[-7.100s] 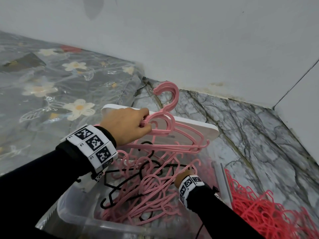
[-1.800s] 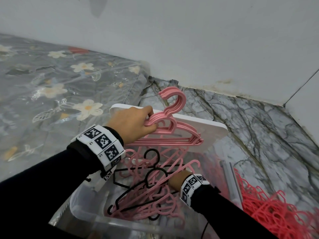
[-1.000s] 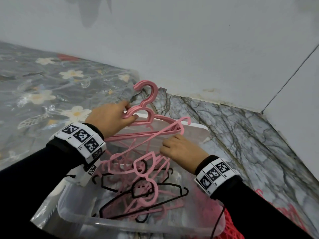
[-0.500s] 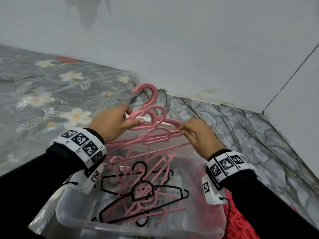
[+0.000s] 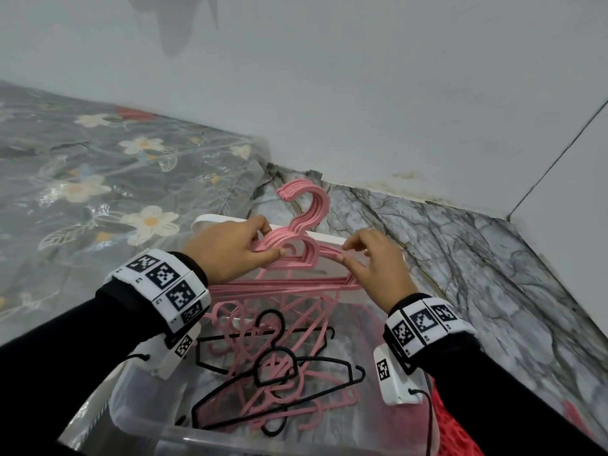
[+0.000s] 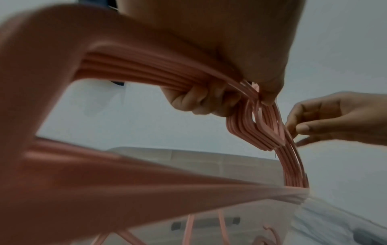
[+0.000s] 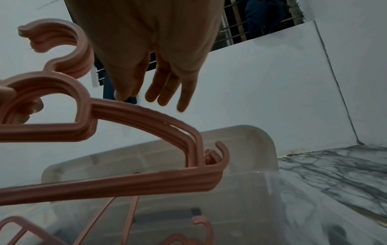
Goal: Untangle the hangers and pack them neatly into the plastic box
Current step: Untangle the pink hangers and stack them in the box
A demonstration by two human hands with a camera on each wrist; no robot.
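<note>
Several pink hangers, nested into one stack (image 5: 297, 245), were held above the clear plastic box (image 5: 138, 409), hooks pointing up and away from the person. The left hand (image 5: 227, 251) gripped the stack at its neck, thumb and fingers curled round the heart-shaped loop below the hooks; the left wrist view showed the fingers wrapped tight over the bundled shoulders. The right hand (image 5: 378, 261) sat just beside it on the stack's right shoulder, fingertips (image 7: 163, 99) extended and resting along the top edge, thumb tucked beneath in the head view; whether it truly pinched the plastic I could not tell. Below both hands, inside the box, lay a loose tangle of pink hangers (image 5: 289, 373) with two black hangers (image 5: 279, 390) crossed over them. A white lid (image 5: 329, 238) stood behind the hands at the box's far edge. Under the right wrist, outside the box, a heap of red hangers (image 5: 457, 432) lay on the marble floor (image 5: 477, 274). Beyond the left hand spread a floral plastic sheet (image 5: 98, 179).
</note>
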